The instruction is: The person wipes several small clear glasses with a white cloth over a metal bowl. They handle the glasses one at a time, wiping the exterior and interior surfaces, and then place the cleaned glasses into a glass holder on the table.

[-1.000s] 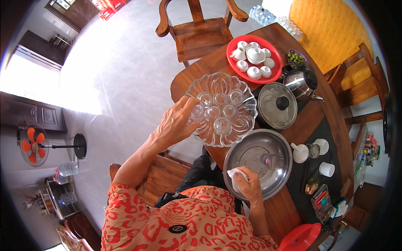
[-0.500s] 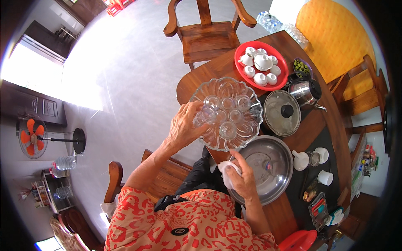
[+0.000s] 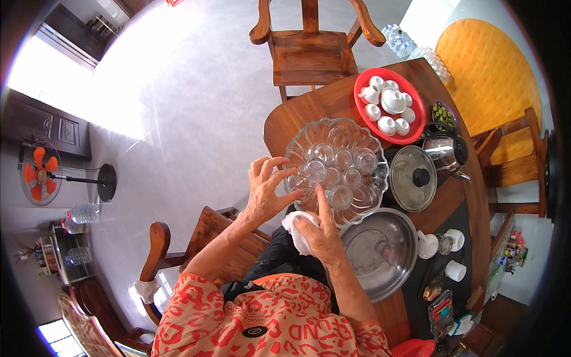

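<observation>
A scalloped clear glass bowl holds several small clear glasses. At its left rim is my left hand, thumb and fingers spread beside the nearest glass. Whether the fingertips touch that glass is hard to make out. My right hand grips a crumpled white cloth at the bowl's near edge. Its index finger stretches up toward the same glass. Just right of this hand stands a wide steel basin.
Behind the bowl, a red tray carries white teacups and a lidded pot. A glass lid and a steel kettle sit to the right. White cups stand on the dark strip. Wooden chairs flank the table.
My right hand has moved left and up with the cloth, reaching the glasses. My left hand's fingers have spread wider beside the nearest glass. The whole view has shifted slightly.
</observation>
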{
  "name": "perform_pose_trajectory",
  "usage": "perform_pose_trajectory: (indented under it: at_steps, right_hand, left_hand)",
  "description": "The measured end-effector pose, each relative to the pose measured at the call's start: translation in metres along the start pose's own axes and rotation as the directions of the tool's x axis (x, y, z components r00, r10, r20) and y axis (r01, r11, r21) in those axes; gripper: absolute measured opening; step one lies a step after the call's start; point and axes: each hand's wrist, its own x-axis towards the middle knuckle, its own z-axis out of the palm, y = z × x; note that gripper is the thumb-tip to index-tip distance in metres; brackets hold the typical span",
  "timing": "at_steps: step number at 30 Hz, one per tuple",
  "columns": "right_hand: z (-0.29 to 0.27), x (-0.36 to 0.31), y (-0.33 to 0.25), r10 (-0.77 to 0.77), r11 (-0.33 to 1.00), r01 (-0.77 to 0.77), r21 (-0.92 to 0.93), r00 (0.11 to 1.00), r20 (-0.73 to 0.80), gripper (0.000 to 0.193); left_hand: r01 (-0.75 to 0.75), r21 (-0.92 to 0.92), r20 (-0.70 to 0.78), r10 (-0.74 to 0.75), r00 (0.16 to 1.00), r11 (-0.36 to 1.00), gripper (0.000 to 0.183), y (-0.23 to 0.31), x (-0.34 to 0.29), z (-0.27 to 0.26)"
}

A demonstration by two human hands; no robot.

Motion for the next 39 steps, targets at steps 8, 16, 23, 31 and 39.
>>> perform_pose_trajectory:
  at_steps: [8,16,23,31,39]
  right_hand:
    - [0.001,-0.006,-0.019,0.094,0.995,-0.094,0.014,0.996,0.003,0.078]
    - [-0.030,-0.070,-0.015,0.067,0.978,-0.065,-0.196,0.998,0.003,0.033]
    - [-0.077,-0.178,-0.002,-0.022,0.925,-0.066,-0.375,0.974,-0.226,0.025]
    - [-0.137,-0.193,0.018,-0.667,0.231,-0.349,-0.908,0.623,-0.409,0.038]
    - [-0.166,-0.158,0.050,-0.704,0.110,-0.242,-0.964,0.666,-0.248,0.032]
  left_hand:
    - [0.054,-0.054,0.024,-0.053,0.998,0.997,0.057,0.005,0.002,0.001]
    - [-0.159,0.033,-0.146,0.162,0.976,0.987,0.057,0.033,-0.014,-0.020]
    - [-0.458,-0.315,0.203,0.530,0.823,0.832,0.031,0.106,-0.052,0.009]
    - [-0.397,-0.394,0.477,0.553,0.683,0.829,0.022,0.139,-0.074,0.062]
    - [-0.235,-0.420,0.507,0.442,0.740,0.876,0.021,0.136,-0.081,0.072]
